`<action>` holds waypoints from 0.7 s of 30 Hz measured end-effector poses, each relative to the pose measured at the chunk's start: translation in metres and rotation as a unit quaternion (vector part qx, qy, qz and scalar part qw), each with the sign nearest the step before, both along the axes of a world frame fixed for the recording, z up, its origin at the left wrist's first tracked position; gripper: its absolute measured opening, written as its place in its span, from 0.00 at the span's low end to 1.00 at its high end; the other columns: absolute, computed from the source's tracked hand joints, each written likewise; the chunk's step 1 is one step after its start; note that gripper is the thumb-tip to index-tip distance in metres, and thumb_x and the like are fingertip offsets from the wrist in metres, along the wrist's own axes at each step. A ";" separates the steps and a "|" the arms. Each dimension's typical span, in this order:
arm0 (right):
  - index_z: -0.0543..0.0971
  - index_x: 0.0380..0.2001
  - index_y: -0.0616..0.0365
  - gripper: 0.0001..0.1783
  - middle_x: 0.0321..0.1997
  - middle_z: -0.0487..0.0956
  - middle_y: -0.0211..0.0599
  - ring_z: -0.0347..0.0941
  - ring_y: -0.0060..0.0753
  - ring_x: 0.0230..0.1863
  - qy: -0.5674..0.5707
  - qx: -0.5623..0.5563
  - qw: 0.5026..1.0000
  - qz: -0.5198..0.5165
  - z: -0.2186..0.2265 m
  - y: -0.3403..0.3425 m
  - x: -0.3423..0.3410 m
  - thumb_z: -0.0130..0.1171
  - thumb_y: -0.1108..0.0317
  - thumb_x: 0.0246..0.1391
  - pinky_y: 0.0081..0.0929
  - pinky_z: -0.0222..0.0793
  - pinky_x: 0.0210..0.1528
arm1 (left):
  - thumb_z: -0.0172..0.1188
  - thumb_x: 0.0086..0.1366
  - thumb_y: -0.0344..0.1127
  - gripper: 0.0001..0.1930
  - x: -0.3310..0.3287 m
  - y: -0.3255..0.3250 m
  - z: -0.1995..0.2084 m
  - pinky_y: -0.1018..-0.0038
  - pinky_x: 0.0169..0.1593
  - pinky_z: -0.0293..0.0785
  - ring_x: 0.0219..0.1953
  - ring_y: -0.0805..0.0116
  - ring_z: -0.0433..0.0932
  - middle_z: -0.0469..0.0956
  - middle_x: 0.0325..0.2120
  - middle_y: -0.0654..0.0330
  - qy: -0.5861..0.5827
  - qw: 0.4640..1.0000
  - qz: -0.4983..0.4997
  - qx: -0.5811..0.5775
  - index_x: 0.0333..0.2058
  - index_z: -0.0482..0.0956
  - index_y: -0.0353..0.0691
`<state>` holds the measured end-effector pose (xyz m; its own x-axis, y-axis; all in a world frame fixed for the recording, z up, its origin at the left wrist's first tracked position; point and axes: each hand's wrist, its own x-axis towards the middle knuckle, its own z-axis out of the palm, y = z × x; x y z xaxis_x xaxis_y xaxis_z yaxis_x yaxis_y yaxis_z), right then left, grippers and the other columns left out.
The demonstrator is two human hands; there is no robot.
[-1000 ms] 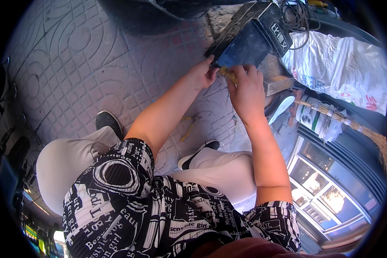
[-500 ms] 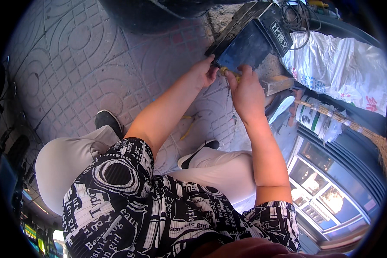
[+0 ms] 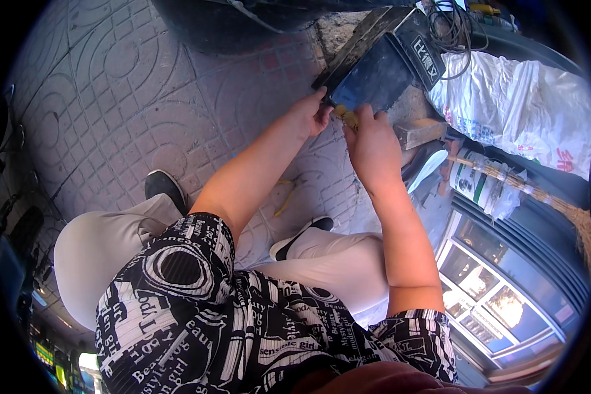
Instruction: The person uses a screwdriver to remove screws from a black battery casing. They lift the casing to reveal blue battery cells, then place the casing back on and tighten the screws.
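In front of me is a dark blue-black box-like case point(image 3: 364, 79), with a smooth flat top and a pale label plate on its far right side. My left hand point(image 3: 313, 113) is closed at its near left corner, thumb on the edge and the other fingers curled below. Beside that corner, my right hand point(image 3: 373, 146) is wrapped round a yellow-handled screwdriver point(image 3: 345, 116), its handle showing past the fingers. The tool's tip points toward the case's near edge by my left fingers; where it touches is too small to make out.
A wooden block point(image 3: 421, 133) lies right of the case, near a white plastic sack point(image 3: 505, 98), coiled cable point(image 3: 454, 29) and a straw broom point(image 3: 538, 190). A white bucket point(image 3: 474, 182) stands by the wall. A black rounded object point(image 3: 223, 26) is at the far side of the paving point(image 3: 124, 98).
My right hand has shifted slightly down and its fingers have curled in more, so more of the yellow handle shows. My left hand stays almost in place at the case's corner.
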<state>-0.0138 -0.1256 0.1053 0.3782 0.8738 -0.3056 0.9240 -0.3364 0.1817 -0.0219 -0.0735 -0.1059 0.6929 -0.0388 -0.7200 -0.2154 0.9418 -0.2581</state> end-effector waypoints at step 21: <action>0.74 0.40 0.56 0.18 0.41 0.72 0.46 0.73 0.50 0.42 0.008 -0.022 1.000 -0.012 -0.006 -0.005 0.006 0.63 0.63 0.46 0.40 0.72 0.40 | 0.61 0.60 0.53 0.21 0.002 0.002 -0.009 0.85 0.15 0.64 0.15 0.77 0.69 0.74 0.19 0.61 -0.027 1.000 -0.005 -0.013 0.31 0.72 0.39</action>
<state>-0.0077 -0.1302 0.0994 0.3946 0.8498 -0.3494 0.9183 -0.3513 0.1827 -0.0197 -0.0718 -0.1147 0.7302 -0.0645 -0.6801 -0.1906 0.9368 -0.2935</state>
